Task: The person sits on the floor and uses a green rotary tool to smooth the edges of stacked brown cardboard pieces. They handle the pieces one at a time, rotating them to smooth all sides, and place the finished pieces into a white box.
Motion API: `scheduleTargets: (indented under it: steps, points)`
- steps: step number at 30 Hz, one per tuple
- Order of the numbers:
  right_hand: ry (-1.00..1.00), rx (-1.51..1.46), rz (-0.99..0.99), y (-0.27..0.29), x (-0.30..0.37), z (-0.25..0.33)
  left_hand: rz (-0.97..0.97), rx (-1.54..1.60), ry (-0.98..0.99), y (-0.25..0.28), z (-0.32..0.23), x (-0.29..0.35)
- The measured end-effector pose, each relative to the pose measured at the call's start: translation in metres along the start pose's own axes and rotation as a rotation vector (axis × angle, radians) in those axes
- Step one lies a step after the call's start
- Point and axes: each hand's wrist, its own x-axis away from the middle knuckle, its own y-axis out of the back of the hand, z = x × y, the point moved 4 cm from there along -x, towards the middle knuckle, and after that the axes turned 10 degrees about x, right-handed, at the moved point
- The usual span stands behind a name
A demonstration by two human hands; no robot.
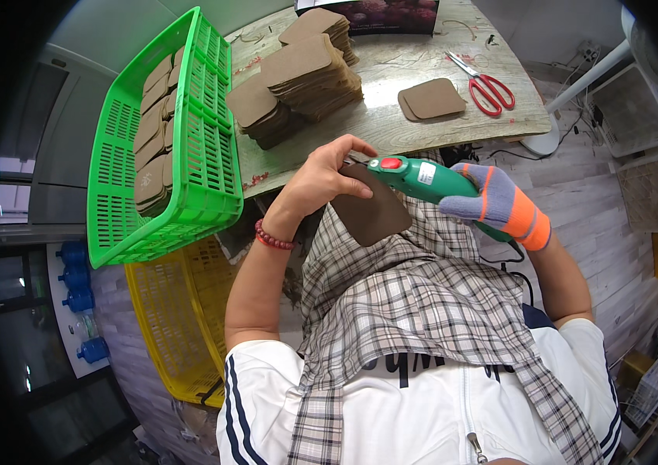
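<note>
My bare left hand (334,174) pinches a flat brown piece with rounded corners (373,209), holding it tilted above my lap. In my gloved right hand (495,200) is a green corded power tool with a red button (428,180). The tool's front end meets the piece's upper edge beside my left fingers; its tip is partly hidden there. On the table ahead lie two similar brown pieces (433,99), one on the other. Red-handled scissors (485,87) rest to their right, blades pointing away.
Stacks of brown pieces (309,74) stand on the wooden table (391,66). At left, a green crate (209,167) holds more of them, with a yellow crate (178,325) lower down. A dark printed box (391,15) sits at the back. The tool's black cord (526,283) hangs by my right side.
</note>
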Motion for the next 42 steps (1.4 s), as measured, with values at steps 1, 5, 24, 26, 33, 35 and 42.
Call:
scheduleTargets:
  steps: [1, 5, 24, 26, 33, 35, 42]
  points:
    - [0.01, -0.013, 0.003, -0.003, -0.002, 0.0, 0.002, 0.017, 0.012, -0.003, -0.001, 0.001]
    - [0.027, -0.029, -0.01, -0.006, -0.003, -0.007, -0.01, 0.297, 0.139, 0.009, 0.044, 0.005]
    - [-0.02, -0.227, -0.246, 0.031, 0.051, -0.039, -0.641, -0.515, -0.661, -0.01, 0.005, -0.113]
    - [-0.016, -0.244, -0.269, 0.029, 0.048, -0.045, -0.777, -0.906, -0.922, 0.002, -0.034, -0.077]
    - [-0.012, -0.3, -0.237, 0.019, 0.032, -0.04, -0.835, -1.219, -0.329, 0.153, -0.061, -0.072]
    - [-0.013, -0.262, -0.235, 0.019, 0.031, -0.038, -0.594, -1.042, -0.119, 0.168, -0.063, -0.078]
    - [-0.009, -0.277, -0.277, 0.019, 0.031, -0.04, -0.83, -1.069, -0.479, 0.142, -0.086, -0.058]
